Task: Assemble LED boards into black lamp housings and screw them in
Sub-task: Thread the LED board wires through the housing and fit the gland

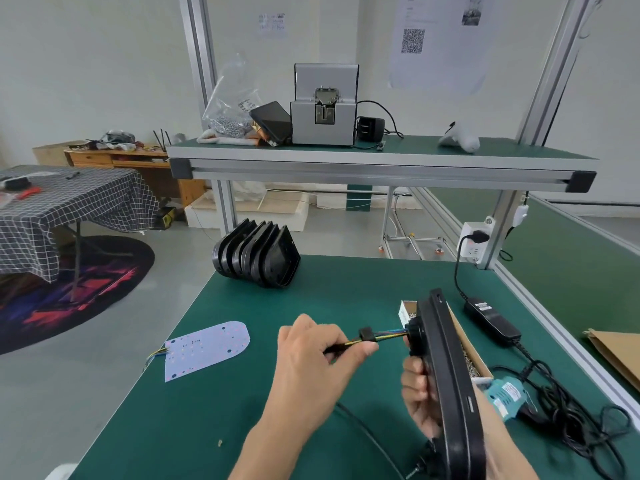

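Head view: housing (450, 375) between hands.

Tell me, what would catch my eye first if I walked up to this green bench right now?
Most likely the two hands at the front: the right hand holds a black lamp housing up on edge, while the left hand pinches the coloured wires coming out of its back. Next, the pale LED board lying flat to the left, and the stack of black housings on its side at the bench's far edge.
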Tool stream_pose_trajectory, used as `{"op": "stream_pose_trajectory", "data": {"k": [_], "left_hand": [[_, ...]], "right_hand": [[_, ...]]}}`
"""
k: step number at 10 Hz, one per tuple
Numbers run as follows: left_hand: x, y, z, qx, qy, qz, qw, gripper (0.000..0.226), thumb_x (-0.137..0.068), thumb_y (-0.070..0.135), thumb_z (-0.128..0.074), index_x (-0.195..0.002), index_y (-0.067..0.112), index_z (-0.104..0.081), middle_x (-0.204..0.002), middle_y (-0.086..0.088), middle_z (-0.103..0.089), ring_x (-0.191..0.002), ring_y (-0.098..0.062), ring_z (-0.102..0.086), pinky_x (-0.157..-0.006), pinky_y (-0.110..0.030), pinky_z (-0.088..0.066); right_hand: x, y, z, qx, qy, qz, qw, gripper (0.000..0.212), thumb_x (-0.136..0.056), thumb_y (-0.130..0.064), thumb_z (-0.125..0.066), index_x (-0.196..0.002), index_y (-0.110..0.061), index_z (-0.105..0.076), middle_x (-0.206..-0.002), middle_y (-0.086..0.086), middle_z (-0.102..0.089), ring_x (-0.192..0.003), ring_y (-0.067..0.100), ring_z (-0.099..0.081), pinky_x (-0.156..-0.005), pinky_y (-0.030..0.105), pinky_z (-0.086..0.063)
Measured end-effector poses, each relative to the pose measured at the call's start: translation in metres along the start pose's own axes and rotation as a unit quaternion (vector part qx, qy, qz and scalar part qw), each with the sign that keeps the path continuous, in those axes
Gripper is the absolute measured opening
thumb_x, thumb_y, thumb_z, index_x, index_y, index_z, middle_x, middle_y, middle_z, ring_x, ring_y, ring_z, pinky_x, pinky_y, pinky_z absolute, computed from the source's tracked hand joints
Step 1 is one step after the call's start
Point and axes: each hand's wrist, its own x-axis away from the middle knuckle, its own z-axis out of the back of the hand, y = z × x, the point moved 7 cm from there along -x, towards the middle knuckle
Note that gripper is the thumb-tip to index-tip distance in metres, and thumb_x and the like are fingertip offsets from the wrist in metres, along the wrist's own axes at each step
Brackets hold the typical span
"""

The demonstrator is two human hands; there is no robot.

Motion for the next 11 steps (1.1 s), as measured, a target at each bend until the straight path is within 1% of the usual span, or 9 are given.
{"op": "stream_pose_trajectory", "data": {"k": [2, 3, 4, 5, 6, 7, 9, 10, 11], "left_hand": [[-0.010, 0.024, 0.006, 0.181, -0.086, 0.008, 0.980, 0.036, -0.098, 0.061, -0.049, -0.071, 0.039, -0.057, -0.058, 0.007, -0.033, -0.053, -0.009, -0.027, -0.049, -0.023, -0.024], [-0.021, 0.035, 0.011, 0.161, -0.095, -0.001, 0.982, 0.035, -0.100, 0.058, -0.048, -0.072, 0.041, -0.059, -0.063, -0.015, -0.042, -0.053, -0.013, -0.029, -0.048, -0.029, -0.027], [-0.027, 0.040, 0.009, 0.156, -0.119, -0.003, 0.981, 0.034, -0.105, 0.050, -0.052, -0.073, 0.040, -0.060, -0.059, -0.002, -0.039, -0.051, -0.014, -0.029, -0.047, -0.028, -0.028], [-0.032, 0.043, 0.007, 0.130, -0.133, -0.013, 0.982, 0.036, -0.106, 0.046, -0.053, -0.071, 0.037, -0.055, -0.055, 0.010, -0.035, -0.050, -0.011, -0.027, -0.047, -0.021, -0.026], [-0.040, 0.048, 0.004, 0.095, -0.141, -0.028, 0.985, 0.040, -0.107, 0.042, -0.052, -0.069, 0.031, -0.047, -0.055, 0.012, -0.035, -0.051, -0.009, -0.028, -0.048, -0.019, -0.028], [-0.045, 0.050, -0.002, 0.088, -0.153, -0.022, 0.984, 0.044, -0.108, 0.036, -0.051, -0.065, 0.031, -0.044, -0.056, 0.012, -0.036, -0.052, -0.008, -0.028, -0.049, -0.020, -0.027], [-0.043, 0.041, 0.002, 0.106, -0.160, 0.011, 0.981, 0.042, -0.105, 0.039, -0.056, -0.068, 0.021, -0.061, -0.056, 0.011, -0.038, -0.055, -0.011, -0.031, -0.052, -0.029, -0.028], [-0.041, 0.043, 0.004, 0.069, -0.130, 0.026, 0.989, 0.042, -0.102, 0.032, -0.060, -0.063, 0.018, -0.055, -0.049, 0.011, -0.036, -0.048, -0.010, -0.028, -0.048, -0.022, -0.026], [-0.040, 0.048, 0.002, 0.059, -0.113, 0.030, 0.991, 0.044, -0.101, 0.027, -0.060, -0.063, 0.010, -0.046, -0.046, 0.010, -0.034, -0.048, -0.011, -0.027, -0.046, -0.021, -0.025]], "right_hand": [[-0.007, 0.122, -0.053, 0.083, 0.011, -0.084, 0.993, 0.049, -0.088, -0.051, -0.066, -0.111, -0.009, -0.077, -0.105, 0.023, -0.076, -0.088, 0.033, -0.077, -0.080, 0.045, -0.058], [-0.049, 0.001, -0.105, 0.003, 0.065, -0.122, 0.990, 0.064, -0.094, -0.054, -0.043, -0.123, -0.003, -0.069, -0.116, 0.031, -0.072, -0.099, 0.044, -0.074, -0.091, 0.049, -0.049], [-0.060, -0.031, -0.152, 0.202, 0.024, 0.006, 0.979, 0.065, -0.097, -0.055, -0.038, -0.135, -0.009, -0.065, -0.131, 0.024, -0.069, -0.117, 0.032, -0.071, -0.106, 0.051, -0.045], [-0.062, -0.081, -0.170, 0.333, 0.008, 0.137, 0.933, 0.052, -0.102, -0.053, -0.048, -0.138, -0.019, -0.065, -0.136, 0.002, -0.070, -0.128, 0.016, -0.065, -0.119, 0.051, -0.038], [-0.057, -0.110, -0.212, 0.520, -0.076, 0.229, 0.819, 0.039, -0.100, -0.053, -0.057, -0.135, -0.039, -0.067, -0.138, -0.017, -0.067, -0.134, 0.004, -0.057, -0.112, 0.036, -0.040], [-0.062, -0.102, -0.241, 0.647, -0.129, 0.200, 0.725, 0.030, -0.097, -0.060, -0.060, -0.127, -0.054, -0.065, -0.124, -0.021, -0.072, -0.119, 0.008, -0.067, -0.098, 0.035, -0.054], [-0.061, -0.105, -0.246, 0.676, -0.139, 0.215, 0.691, 0.013, -0.098, -0.050, -0.066, -0.109, -0.051, -0.075, -0.099, -0.017, -0.073, -0.099, 0.004, -0.068, -0.082, 0.010, -0.043], [-0.060, -0.100, -0.246, 0.734, -0.139, 0.231, 0.623, 0.014, -0.100, -0.047, -0.063, -0.110, -0.044, -0.072, -0.092, -0.010, -0.069, -0.094, 0.012, -0.063, -0.083, 0.020, -0.044], [-0.059, -0.099, -0.248, 0.750, -0.124, 0.218, 0.612, 0.018, -0.097, -0.043, -0.063, -0.112, -0.041, -0.074, -0.095, -0.018, -0.072, -0.096, 0.007, -0.064, -0.089, 0.028, -0.047]]}}
